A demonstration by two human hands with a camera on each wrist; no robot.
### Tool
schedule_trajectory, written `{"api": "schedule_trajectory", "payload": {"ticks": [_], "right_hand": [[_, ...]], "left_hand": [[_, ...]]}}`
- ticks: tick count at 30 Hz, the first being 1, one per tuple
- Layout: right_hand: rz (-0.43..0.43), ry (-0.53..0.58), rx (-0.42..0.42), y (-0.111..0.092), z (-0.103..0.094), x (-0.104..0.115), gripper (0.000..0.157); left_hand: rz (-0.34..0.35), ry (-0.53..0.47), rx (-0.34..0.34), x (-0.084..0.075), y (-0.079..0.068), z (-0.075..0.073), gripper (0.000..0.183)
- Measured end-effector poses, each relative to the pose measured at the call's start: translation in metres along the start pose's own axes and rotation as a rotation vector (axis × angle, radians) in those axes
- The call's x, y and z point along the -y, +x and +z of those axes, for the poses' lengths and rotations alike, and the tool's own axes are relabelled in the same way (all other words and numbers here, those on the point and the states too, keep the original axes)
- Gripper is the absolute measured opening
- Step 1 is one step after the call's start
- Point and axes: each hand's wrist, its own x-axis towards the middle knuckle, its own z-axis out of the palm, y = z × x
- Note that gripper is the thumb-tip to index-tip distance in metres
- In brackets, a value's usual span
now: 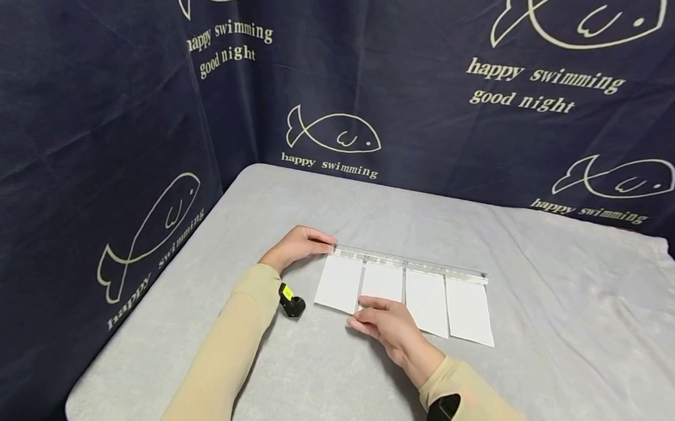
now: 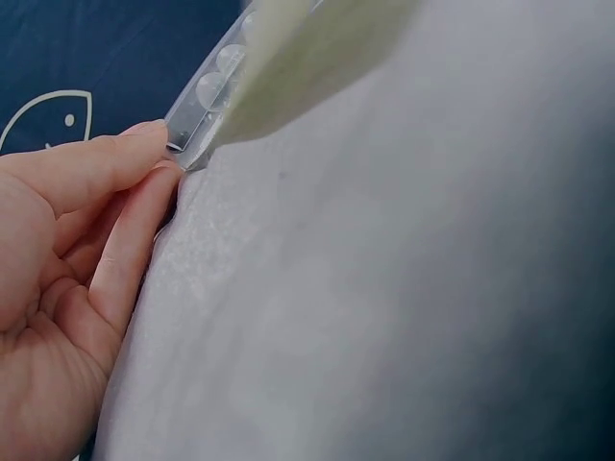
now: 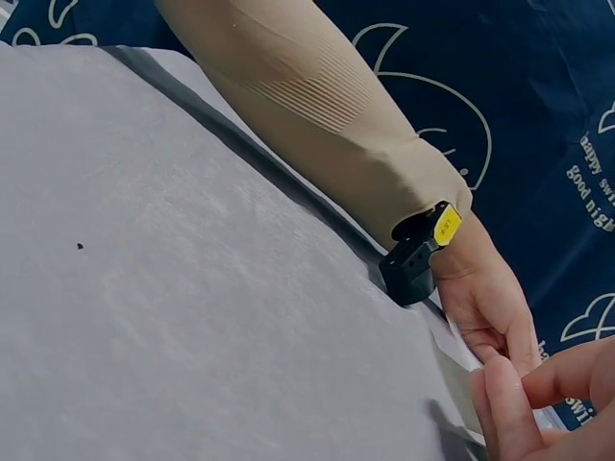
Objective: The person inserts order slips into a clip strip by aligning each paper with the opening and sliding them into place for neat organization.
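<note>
A clear plastic strip (image 1: 422,268) lies across the table, with several blank white cards (image 1: 469,310) hanging from it side by side toward the person. My left hand (image 1: 301,246) pinches the strip's left end between thumb and fingers. In the left wrist view, round shapes show inside the strip (image 2: 213,88), and the left hand (image 2: 86,230) grips its corner. Near the bottom of the leftmost card (image 1: 339,282), my right hand (image 1: 390,327) pinches a card edge with thumb and fingertips. Its fingers partly cover the second card (image 1: 382,281), so the exact edge held is hard to tell.
A pale grey cloth covers the table (image 1: 300,379). Dark blue curtains (image 1: 426,145) printed with fish and lettering stand behind it and along its left side. Black wrist cameras sit on both sleeves, the left one (image 1: 291,303) close to the table.
</note>
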Motion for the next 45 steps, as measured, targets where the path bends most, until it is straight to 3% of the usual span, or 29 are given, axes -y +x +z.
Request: {"api": "schedule_trajectory", "payload": {"ticks": [22,34,36,43,45], "right_hand": [[0.000,0.065,0.044,-0.005,-0.008,0.005,0.048],[-0.011,0.068,0.067,0.005,-0.017,0.007,0.049],[-0.019,0.072,0.071,0.007,-0.018,0.008,0.050],[-0.028,0.098,0.072,0.013,-0.024,0.012,0.051],[-0.025,0.110,0.065,0.014,-0.028,0.014,0.052]], "left_hand": [[0.003,0.026,0.009,0.002,-0.003,-0.006,0.022],[0.013,-0.003,0.004,0.007,-0.001,-0.007,0.023],[0.010,-0.026,-0.005,0.008,-0.002,-0.008,0.025],[0.036,-0.326,0.035,0.023,-0.008,-0.016,0.031],[0.031,-0.373,0.040,0.024,-0.011,-0.018,0.031]]}}
